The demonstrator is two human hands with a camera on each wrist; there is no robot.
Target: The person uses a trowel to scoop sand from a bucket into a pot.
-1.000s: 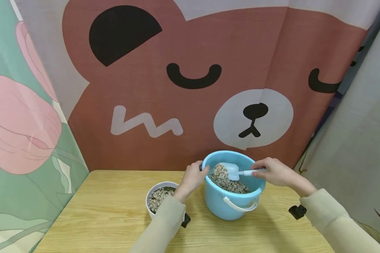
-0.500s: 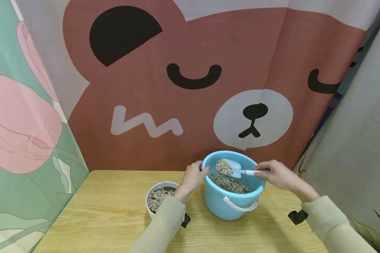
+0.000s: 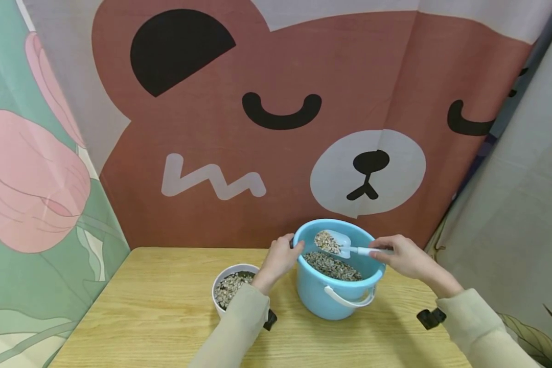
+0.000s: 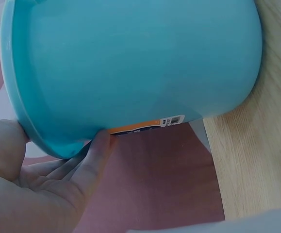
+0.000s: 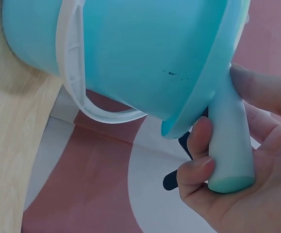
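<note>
Holding a small pale blue plastic scoop [image 3: 338,242] by its handle, our right hand [image 3: 402,255] is keeping the loaded blade just above the gravel inside the round light blue plastic bucket [image 3: 336,299] — the blade is carrying a heap of speckled grey-and-white pebbles [image 3: 325,242]. In the right wrist view our fingers [image 5: 201,145] are curling round the handle, with the thumb pressing along its upper side, and the handle is crossing the bucket's rim. Our left hand [image 3: 279,258] is steadying the bucket at its left rim; in the left wrist view the thumb [image 4: 97,155] is lying against the outer wall just under the lip, while the other fingers are loosely bent and we cannot tell how far they are wrapping over the edge. The bucket is standing upright on the light wooden tabletop [image 3: 142,306], its white bail handle [image 3: 349,300] hanging down the near side. Just beside it on the left, a round white pot [image 3: 230,289] is sitting — already filled with the same pebbles. Behind the tabletop a brown cartoon bear curtain [image 3: 276,112] is hanging.
</note>
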